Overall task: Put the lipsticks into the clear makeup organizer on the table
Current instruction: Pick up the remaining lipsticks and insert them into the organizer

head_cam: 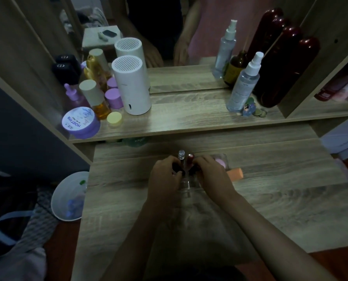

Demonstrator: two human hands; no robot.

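Note:
The clear makeup organizer (186, 186) stands at the middle of the wooden table, mostly hidden behind both hands. A lipstick with a clear cap (181, 155) and a red lipstick (190, 159) stand upright at its far side. My left hand (164, 176) pinches a dark lipstick (177, 169) over the organizer. My right hand (211, 175) pinches another dark lipstick (193, 170) beside it. The lower ends of both dark lipsticks are hidden by my fingers.
An orange sponge (235, 173) and a pink puff (219, 162) lie just right of my right hand. The raised shelf behind holds a white cylinder (131, 88), purple jars, bottles, a spray bottle (244, 84) and a mirror. A white bin (70, 196) sits off the left edge.

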